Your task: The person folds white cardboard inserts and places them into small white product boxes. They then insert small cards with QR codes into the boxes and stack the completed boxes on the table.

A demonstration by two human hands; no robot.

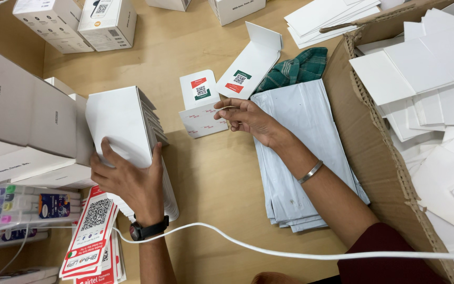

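left hand [132, 181] gripping card stack [127, 131], right hand [248, 117] touching card [202, 120]
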